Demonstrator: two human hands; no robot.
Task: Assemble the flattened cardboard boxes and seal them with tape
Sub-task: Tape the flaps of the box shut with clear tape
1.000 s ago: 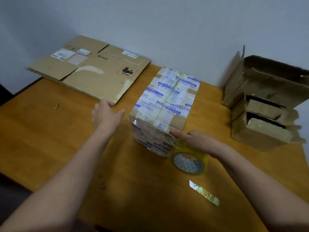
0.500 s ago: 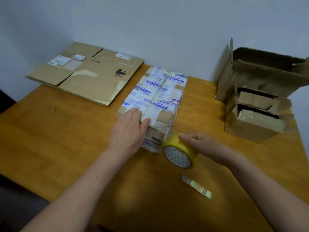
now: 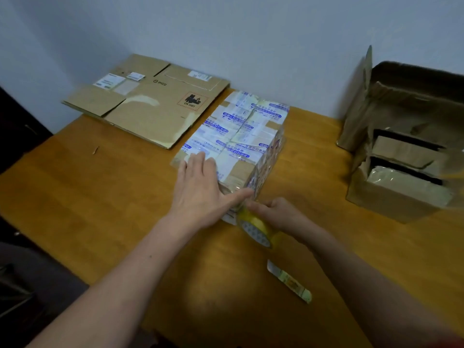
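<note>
Wooden table (image 3: pixel 88 197) carries your taped box (image 3: pixel 246 136); your left hand (image 3: pixel 200 194) presses flat on its near end, while your right hand (image 3: pixel 278 212) grips the tape roll (image 3: pixel 258 229).

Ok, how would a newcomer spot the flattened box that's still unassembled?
Start at the far left corner of the wooden table, by the wall. The flattened box lies there, overhanging the edge. Unlike the taped box mid-table and open boxes at right, it lies flat.

Table (image 3: pixel 100 197) leaving passing room left of the box (image 3: pixel 238 136), flat cardboard (image 3: pixel 150 106) blocking far left, open cartons (image 3: pixel 401 172) crowding the right, a strip (image 3: pixel 288 281), perhaps a cutter, lying near.
</note>
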